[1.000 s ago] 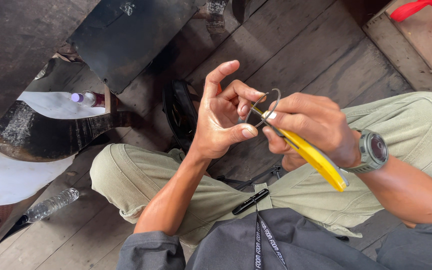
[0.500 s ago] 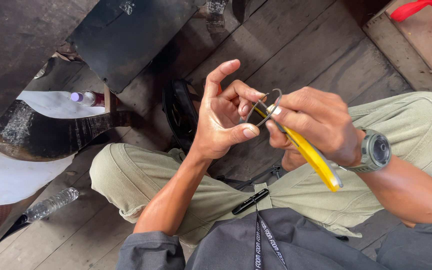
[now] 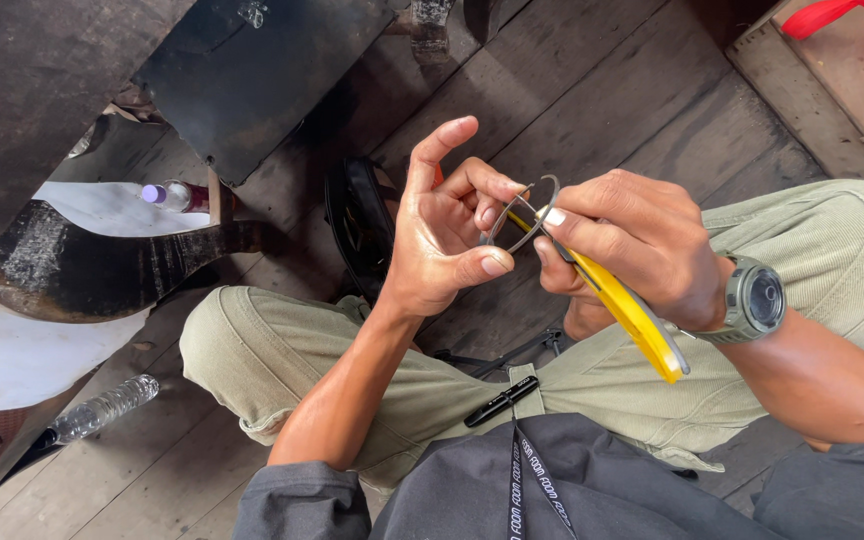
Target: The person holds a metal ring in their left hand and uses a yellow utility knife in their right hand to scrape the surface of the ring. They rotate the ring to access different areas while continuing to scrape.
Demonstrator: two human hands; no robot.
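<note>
Head view: the person sits cross-legged on a dark plank floor point(image 3: 602, 90), both hands raised over the lap. The left hand point(image 3: 442, 240) has its palm turned toward the right hand, index finger pointing up and free, while thumb and curled middle fingers pinch the left side of a thin metal ring point(image 3: 517, 210). The right hand point(image 3: 632, 250) closes around a yellow-handled tool point(image 3: 632, 310), thumb and forefinger pressed together near its tip, right at the ring's upper right edge. What kind of tool head it carries cannot be told; the fingers cover it.

The ring sits between the two hands, touching both, its face tilted partly toward the camera. The tool's long axis runs from the ring down and to the right, its yellow handle end sticking out below the right hand, just beside the wristwatch point(image 3: 757, 300). Both hands are equally close to the ring; the tool tip meets it from the right.

Relative to the ring: a black pen point(image 3: 502, 400) lies below on the lap, a clear plastic bottle point(image 3: 102, 408) lies far lower left on the floor, and a black strap bundle point(image 3: 357, 225) rests just left of the left hand.
</note>
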